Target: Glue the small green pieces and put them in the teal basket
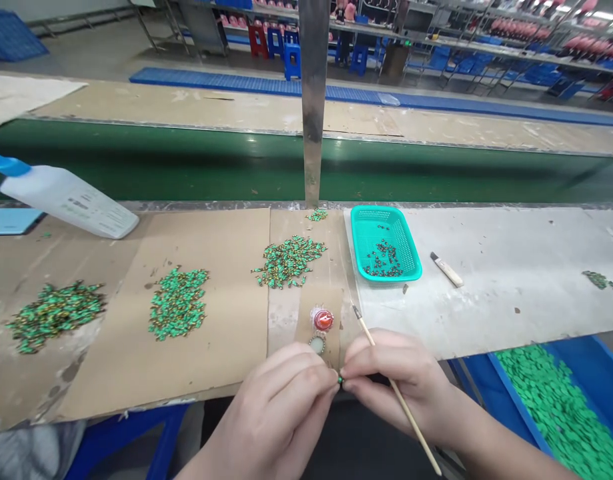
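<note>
My left hand (286, 407) and my right hand (403, 380) meet at the table's front edge, fingertips almost touching. Between them is a tiny green piece (340, 379), mostly hidden by the pinching fingers. A thin paintbrush (409, 413) with a wooden handle also rests in my right hand, its dark tip pointing up and away. Just beyond the fingers lie a red bottle cap (323, 320) and an upturned cap (317, 344) with something whitish inside. Farther back stands a turquoise basket (393, 277) with small dark pieces in it.
Piles of small green-and-gold pieces lie at the middle (289, 260), left (179, 303) and far left (56, 313). A white bottle (71, 200) leans at the left. A flat brush (446, 269) lies right of the basket. A metal post (313, 100) rises behind the table.
</note>
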A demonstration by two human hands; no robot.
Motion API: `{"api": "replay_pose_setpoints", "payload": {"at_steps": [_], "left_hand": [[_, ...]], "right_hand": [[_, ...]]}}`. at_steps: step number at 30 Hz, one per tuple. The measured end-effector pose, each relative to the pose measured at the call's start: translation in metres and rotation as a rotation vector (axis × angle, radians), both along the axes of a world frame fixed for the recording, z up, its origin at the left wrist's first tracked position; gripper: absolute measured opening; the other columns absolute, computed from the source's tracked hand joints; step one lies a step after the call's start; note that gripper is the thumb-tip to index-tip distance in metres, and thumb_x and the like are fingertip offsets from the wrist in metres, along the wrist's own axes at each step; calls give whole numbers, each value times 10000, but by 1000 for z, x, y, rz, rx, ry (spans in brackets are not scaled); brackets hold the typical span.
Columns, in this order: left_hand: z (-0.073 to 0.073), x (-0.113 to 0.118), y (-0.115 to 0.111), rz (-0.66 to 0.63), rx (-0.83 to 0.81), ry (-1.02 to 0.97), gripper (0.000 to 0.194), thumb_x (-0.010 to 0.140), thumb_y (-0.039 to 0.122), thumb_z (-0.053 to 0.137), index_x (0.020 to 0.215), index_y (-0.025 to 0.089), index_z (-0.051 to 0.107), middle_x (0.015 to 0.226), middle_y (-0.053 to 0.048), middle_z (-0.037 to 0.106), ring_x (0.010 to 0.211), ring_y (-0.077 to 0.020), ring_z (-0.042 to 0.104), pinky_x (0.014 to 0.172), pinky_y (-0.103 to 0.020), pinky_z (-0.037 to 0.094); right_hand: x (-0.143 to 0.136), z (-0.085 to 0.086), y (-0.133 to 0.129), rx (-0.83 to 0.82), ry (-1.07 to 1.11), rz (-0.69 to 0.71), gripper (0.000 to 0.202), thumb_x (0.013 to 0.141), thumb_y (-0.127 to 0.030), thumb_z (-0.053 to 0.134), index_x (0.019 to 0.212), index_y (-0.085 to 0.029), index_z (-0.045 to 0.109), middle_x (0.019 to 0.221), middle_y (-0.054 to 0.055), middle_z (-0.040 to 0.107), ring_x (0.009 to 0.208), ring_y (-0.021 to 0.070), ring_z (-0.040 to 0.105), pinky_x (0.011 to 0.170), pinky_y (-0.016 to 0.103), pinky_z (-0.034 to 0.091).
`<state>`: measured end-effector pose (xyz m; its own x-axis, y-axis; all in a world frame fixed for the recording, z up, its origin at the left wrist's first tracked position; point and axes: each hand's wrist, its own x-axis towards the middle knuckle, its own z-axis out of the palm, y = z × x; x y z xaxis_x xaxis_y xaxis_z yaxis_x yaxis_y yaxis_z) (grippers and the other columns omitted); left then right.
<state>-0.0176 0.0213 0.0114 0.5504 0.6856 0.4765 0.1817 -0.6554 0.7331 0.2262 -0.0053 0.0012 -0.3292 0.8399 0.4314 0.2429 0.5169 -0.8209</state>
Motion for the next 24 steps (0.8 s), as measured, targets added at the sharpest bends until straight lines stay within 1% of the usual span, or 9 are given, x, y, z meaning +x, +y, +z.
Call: {"api": "replay_pose_setpoints", "payload": {"at_steps": [6, 13, 20, 24], "left_hand": [[-3, -1, 1, 3, 18, -13, 337, 1099, -1, 641, 1177, 293, 786, 878, -36, 839, 740, -239, 799, 706, -332, 660], [-2, -1, 2, 5, 24, -2, 349, 1097, -6, 635, 1189, 301, 775, 886, -34, 841, 751, -244, 816, 709, -338, 665], [-5, 1, 3, -14, 58, 28, 390, 1054, -69, 605, 1198, 276, 715, 867, -30, 788, 745, -223, 749, 688, -328, 624], [-7, 1, 6, -28, 40, 78, 341, 1069, -50, 618, 1162, 266, 707, 880, -25, 798, 774, -208, 747, 709, -314, 613]], "right_hand": [[-2, -7, 1, 24, 33, 6, 75, 1116, -149, 804, 1091, -219, 817, 925, 47, 836, 778, 171, 784, 749, 258, 676], [-2, -9, 2, 50, 31, 6, 86, 1119, -131, 799, 1088, -211, 803, 925, 48, 830, 798, 166, 790, 766, 251, 670], [-1, -9, 2, 21, 57, 7, 88, 1104, -127, 809, 1080, -209, 831, 920, 53, 836, 788, 168, 786, 748, 250, 661], [1, -12, 4, -30, 34, -8, 94, 1103, -131, 803, 1077, -217, 830, 920, 47, 835, 794, 175, 785, 747, 257, 655]]}}
